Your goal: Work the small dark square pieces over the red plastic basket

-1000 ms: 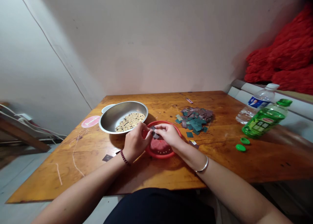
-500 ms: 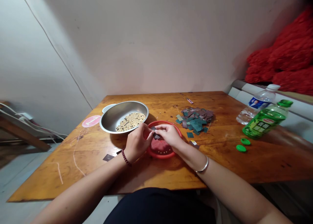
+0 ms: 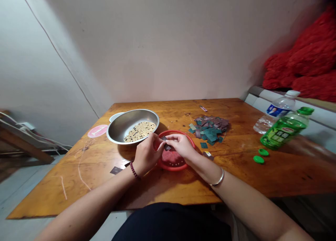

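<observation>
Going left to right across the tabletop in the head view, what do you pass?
Pink round sticker, steel bowl of beans, red basket, pile of teal and mauve squares, green bottle caps, green plastic bottle.

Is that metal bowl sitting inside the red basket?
No, the bowl stands on the table beside the red basket, not inside it.

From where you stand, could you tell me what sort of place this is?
Likely a room in a home: a worn wooden table, a green drink bottle, and red fluffy cloth piled nearby.
</observation>
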